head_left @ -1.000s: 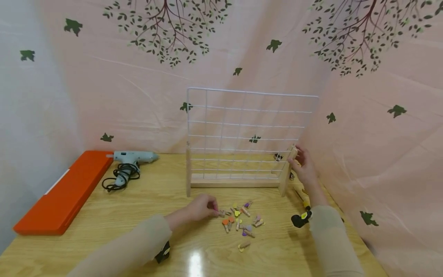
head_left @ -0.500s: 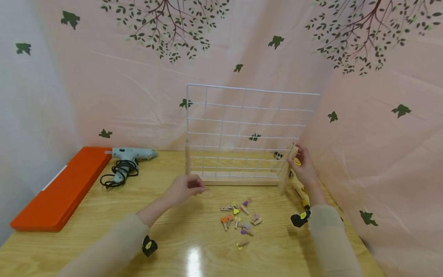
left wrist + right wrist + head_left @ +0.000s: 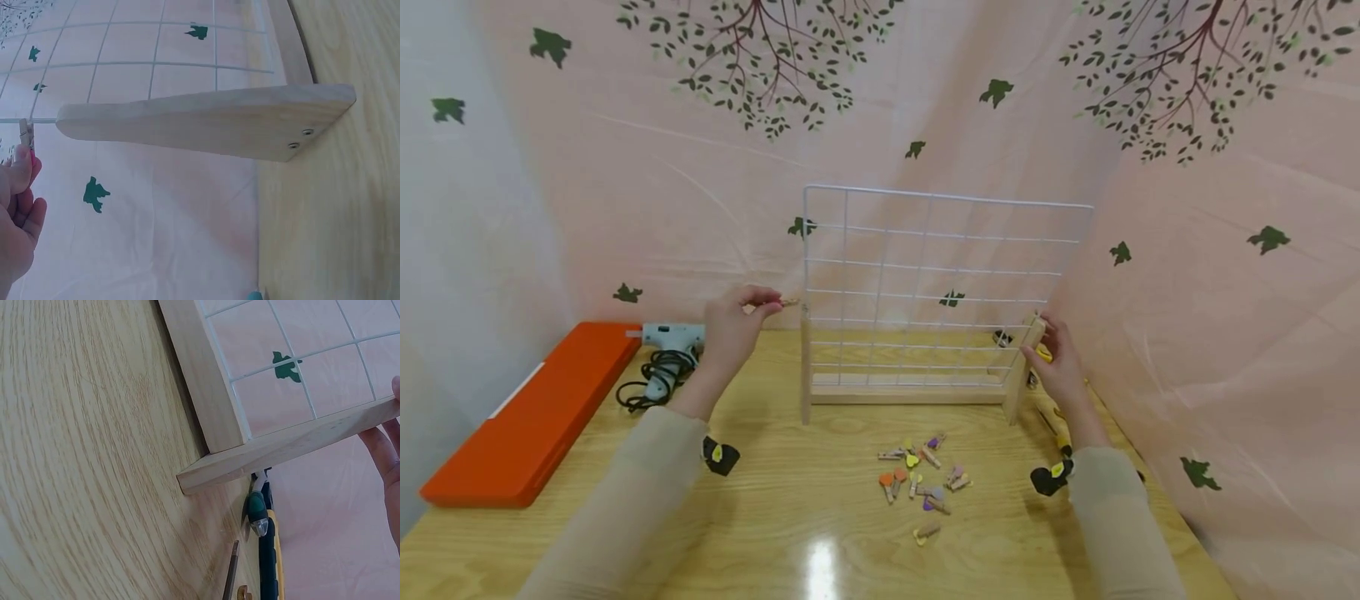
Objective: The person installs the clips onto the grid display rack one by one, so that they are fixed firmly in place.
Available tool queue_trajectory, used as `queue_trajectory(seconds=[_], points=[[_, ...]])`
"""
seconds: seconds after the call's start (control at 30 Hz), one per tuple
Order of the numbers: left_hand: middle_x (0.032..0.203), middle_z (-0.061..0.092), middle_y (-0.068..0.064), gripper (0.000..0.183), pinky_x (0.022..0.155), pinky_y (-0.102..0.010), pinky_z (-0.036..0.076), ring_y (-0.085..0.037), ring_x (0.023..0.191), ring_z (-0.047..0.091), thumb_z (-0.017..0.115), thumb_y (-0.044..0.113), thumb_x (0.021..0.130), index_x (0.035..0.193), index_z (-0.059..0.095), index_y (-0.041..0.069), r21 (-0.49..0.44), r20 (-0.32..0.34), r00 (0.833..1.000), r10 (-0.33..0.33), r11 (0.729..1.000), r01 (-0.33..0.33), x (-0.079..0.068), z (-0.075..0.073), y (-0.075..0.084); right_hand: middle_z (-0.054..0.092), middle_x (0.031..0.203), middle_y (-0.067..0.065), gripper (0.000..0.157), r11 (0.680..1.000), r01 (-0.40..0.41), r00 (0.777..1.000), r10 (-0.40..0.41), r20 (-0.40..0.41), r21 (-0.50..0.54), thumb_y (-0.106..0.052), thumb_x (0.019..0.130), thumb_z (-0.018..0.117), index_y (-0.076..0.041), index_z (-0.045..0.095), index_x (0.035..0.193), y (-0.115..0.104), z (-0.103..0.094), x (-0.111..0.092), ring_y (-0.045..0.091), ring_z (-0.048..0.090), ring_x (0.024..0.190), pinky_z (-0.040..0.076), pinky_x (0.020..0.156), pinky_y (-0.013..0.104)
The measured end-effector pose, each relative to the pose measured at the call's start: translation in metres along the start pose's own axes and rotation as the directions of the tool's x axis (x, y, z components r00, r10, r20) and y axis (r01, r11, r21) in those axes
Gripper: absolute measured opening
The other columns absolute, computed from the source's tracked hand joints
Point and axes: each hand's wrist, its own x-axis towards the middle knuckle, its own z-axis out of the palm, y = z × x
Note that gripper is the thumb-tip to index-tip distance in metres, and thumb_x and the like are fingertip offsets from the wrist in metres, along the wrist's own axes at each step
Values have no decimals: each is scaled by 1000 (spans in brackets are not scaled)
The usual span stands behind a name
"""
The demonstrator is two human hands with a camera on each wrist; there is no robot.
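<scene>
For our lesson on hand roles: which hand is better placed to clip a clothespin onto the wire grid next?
Probably the left hand: it pinches a clothespin close to the wire grid, while the right hand grips the wooden post opposite.

Glue gun (image 3: 670, 337), right end hidden behind the left hand (image 3: 733, 325), held clothespin (image 3: 25, 132), pink end partly covered, loose clothespins (image 3: 913, 486), overlapping, too small to count surely, right hand (image 3: 386, 456), cut by the right wrist view's edge, beige sleeves (image 3: 613, 504), cropped at the near edge.
</scene>
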Motion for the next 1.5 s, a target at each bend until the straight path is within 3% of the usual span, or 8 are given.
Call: queue_trajectory(seconds=[0.17,0.37,0.53,0.73,0.9,1.03,1.27,1.5], points=[[77,66,-6,13,65,-34,46,-17,74,57,68,20,77,83,71,9,82,-18,999,38,996,-36,11,6,0,44,121,15,57,1000,24,1000,-24,-4,17,6,83,56,-1,30,132,1,1,0,9,46,107,45,76,11],[76,65,-6,9,64,-33,45,-18,72,55,70,17,75,77,72,9,157,-5,989,149,977,-146,17,8,2,39,124,32,57,998,45,999,-45,0,43,11,81,55,2,29,131,1,0,0,8,46,106,43,77,9],[77,64,-8,10,66,-36,44,-22,73,53,69,13,76,82,70,6,194,66,979,192,960,-202,22,8,11,40,126,27,57,1000,17,1000,-17,7,7,7,83,56,-2,29,132,-1,-1,0,9,46,107,44,78,13],[79,61,-10,16,67,-37,42,-24,75,52,67,14,77,89,67,4,181,137,980,143,969,-166,25,7,15,40,126,27,57,1000,16,1000,-16,13,3,8,83,55,-2,29,133,-2,-2,0,10,46,107,45,77,15],[88,64,-10,20,72,-39,45,-24,80,54,67,18,79,94,66,5,154,111,984,139,976,-155,19,4,12,40,123,29,57,999,45,999,-45,8,14,9,82,55,1,28,131,-2,-2,0,5,46,104,44,75,11],[96,62,-9,25,68,-37,47,-23,78,53,70,17,76,98,65,7,80,62,989,133,987,-138,0,3,19,41,125,26,57,1000,22,1000,-22,14,0,7,83,56,0,28,132,-2,-1,0,6,46,106,43,76,10],[123,41,-13,50,76,-42,46,-29,104,46,75,12,70,116,57,6,29,112,989,96,995,-100,-36,8,32,41,123,26,57,999,33,999,-33,14,-8,7,83,56,0,28,133,0,0,1,8,47,105,43,77,11],[116,51,-12,45,76,-41,48,-27,98,51,71,15,75,117,56,5,6,71,997,34,999,-35,-31,12,23,41,123,26,58,1000,19,1000,-19,12,-11,6,83,56,-2,28,133,2,-1,2,13,47,107,45,76,15]])
